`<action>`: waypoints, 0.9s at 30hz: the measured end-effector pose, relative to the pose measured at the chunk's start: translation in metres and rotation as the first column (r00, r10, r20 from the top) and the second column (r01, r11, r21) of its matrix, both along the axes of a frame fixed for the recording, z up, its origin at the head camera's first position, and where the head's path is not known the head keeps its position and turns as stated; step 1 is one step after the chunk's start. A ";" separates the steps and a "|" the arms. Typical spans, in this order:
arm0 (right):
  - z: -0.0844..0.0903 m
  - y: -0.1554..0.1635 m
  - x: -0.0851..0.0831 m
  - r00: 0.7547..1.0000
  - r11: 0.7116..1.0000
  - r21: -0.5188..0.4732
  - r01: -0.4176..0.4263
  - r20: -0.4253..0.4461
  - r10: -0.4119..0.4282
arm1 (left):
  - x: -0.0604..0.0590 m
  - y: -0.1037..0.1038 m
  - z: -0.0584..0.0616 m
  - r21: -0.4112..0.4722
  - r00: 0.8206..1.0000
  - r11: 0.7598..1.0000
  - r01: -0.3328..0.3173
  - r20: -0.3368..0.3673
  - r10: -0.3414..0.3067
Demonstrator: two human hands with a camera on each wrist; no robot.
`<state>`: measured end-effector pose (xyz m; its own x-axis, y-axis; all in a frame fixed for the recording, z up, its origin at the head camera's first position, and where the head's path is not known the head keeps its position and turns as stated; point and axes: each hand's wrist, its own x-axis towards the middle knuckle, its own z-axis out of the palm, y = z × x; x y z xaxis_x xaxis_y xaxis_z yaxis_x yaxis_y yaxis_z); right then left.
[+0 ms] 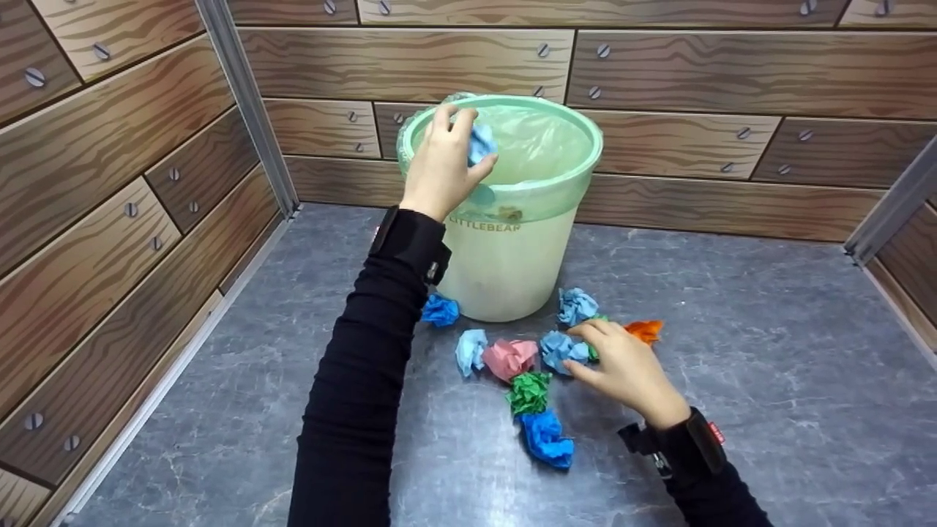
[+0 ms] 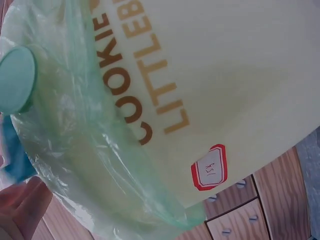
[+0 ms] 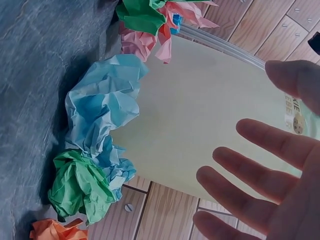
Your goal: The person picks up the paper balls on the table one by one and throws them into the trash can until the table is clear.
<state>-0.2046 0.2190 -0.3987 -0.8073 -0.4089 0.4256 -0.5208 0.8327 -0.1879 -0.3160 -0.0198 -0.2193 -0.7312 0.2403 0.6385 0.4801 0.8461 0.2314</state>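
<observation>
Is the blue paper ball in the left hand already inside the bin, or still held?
Still held. The left hand pinches the blue paper ball over the bin opening, just above the green liner.

Blue paper ball (image 1: 481,143), crumpled, upper middle of the head view, pinched in the left hand (image 1: 441,165) just over the open mouth of the bin (image 1: 512,263). Bin is pale cream with a green rim and a thin green bag liner folded over the top, upright, brown lettering on its side. Light blue paper ball (image 1: 562,349), crumpled, lies on the grey floor right of centre, touched by the fingers of the right hand (image 1: 626,369), which are spread over it. A small green paper ball (image 3: 80,185) sits just beside it, partly hidden under the hand in the head view.
</observation>
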 end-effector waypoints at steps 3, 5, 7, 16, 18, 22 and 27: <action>0.000 -0.001 0.000 1.000 1.000 -0.002 -0.005 0.001 0.005 | 0.001 0.000 -0.001 0.002 1.000 1.000 0.016 -0.009 -0.016; 0.000 0.000 -0.001 1.000 1.000 0.001 -0.004 -0.005 0.004 | 0.003 0.001 -0.001 -0.011 1.000 1.000 0.020 -0.020 -0.021; 0.000 0.000 -0.001 1.000 1.000 0.003 -0.003 -0.012 0.003 | 0.005 0.001 -0.001 -0.025 0.999 0.999 0.027 -0.045 -0.028; -0.001 -0.001 -0.001 1.000 1.000 0.018 -0.004 -0.003 0.004 | 0.036 -0.002 -0.005 -0.071 0.975 0.992 0.100 -0.191 -0.112; -0.002 -0.002 -0.001 1.000 1.000 0.024 -0.013 -0.002 0.013 | 0.045 -0.005 -0.012 -0.065 0.966 0.990 0.125 -0.222 -0.136; -0.002 -0.003 -0.001 0.999 0.999 0.033 -0.029 -0.012 0.030 | 0.062 -0.014 -0.034 -0.044 0.948 0.983 0.181 -0.259 -0.186; -0.003 -0.002 0.000 0.999 0.999 0.038 -0.032 -0.027 0.033 | 0.076 -0.019 -0.069 -0.077 0.947 0.966 0.247 -0.189 -0.258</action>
<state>-0.2047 0.2172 -0.4013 -0.7811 -0.4508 0.4319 -0.5526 0.8213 -0.1420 -0.2403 -0.0385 -0.2881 -0.5039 0.4371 0.7450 0.7110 0.6996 0.0705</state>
